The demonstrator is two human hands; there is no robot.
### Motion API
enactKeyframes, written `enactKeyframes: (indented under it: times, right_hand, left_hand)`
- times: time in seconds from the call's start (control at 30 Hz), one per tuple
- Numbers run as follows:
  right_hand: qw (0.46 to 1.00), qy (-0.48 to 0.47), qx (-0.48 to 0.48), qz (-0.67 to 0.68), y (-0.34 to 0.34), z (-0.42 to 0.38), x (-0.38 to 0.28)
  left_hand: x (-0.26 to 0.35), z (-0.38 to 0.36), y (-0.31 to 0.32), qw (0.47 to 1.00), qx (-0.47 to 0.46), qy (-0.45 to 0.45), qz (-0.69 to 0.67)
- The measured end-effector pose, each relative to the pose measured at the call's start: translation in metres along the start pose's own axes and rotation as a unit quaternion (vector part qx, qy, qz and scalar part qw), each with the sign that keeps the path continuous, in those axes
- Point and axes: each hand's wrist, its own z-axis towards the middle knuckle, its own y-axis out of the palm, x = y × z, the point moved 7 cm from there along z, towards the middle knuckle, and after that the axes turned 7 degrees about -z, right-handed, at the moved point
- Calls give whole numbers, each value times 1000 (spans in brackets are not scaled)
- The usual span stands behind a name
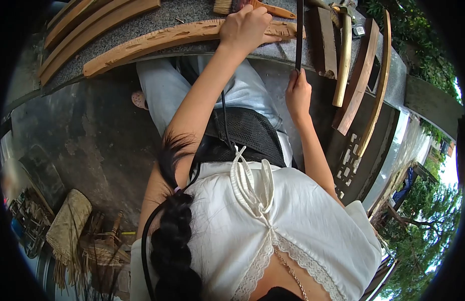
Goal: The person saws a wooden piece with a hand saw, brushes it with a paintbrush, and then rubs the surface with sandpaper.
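Note:
My left hand [245, 31] is closed over a long curved piece of wood [157, 42], its thumb lying along the wood's right part. Gouged marks run along the face of this piece. In my right hand [298, 94] is the lower end of a long, thin, dark flat bar [299, 37], pointing away from me and crossing the wood's right end. A paintbrush [273, 9] with an orange handle lies just beyond my left hand, partly covered by it.
The grey stone worktop [192, 51] carries more curved wood strips [99, 31] at left. At right stand a dark block [322, 42], a pale wooden handle [343, 62], a brown curved board [357, 80] and a thin strip [377, 93], some overhanging the edge. A woven mat [69, 220] stands behind left.

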Motion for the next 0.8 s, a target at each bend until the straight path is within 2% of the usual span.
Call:
enactKeyframes:
  times: [0.07,0.1,0.2,0.3,0.4,0.5,0.67,0.73,0.8]
  right_hand:
    - [999,3,5,37,-5,13,-15]
    - [999,26,-22,25,1,3,-3]
    - [999,34,-8,-15,22,-57,50]
    - [998,16,-30,-49,33,-75,67]
    - [999,14,1,-29,10,-20,19]
    - [999,28,-14,-16,3,14,-8]
    - [999,11,12,-37,22,-59,47]
    - [997,37,-34,-64,19,-67,48]
    - [997,41,-25,-54,14,-40,31]
  left_hand:
    - [-1,0,1,1000,-5,-2,14]
    - [-2,0,2,1000,-11,-6,23]
    - [-3,0,3,1000,-8,-8,9]
    - [-3,2,2,1000,-6,-5,5]
    - [-3,1,4,1000,-4,-1,1]
    - [-3,0,1,1000,-8,-15,2]
    - [-3,2,0,999,-23,-28,7]
    - [-4,2,2,1000,-21,-16,4]
    - [-2,-2,3,1000,-18,-12,0]
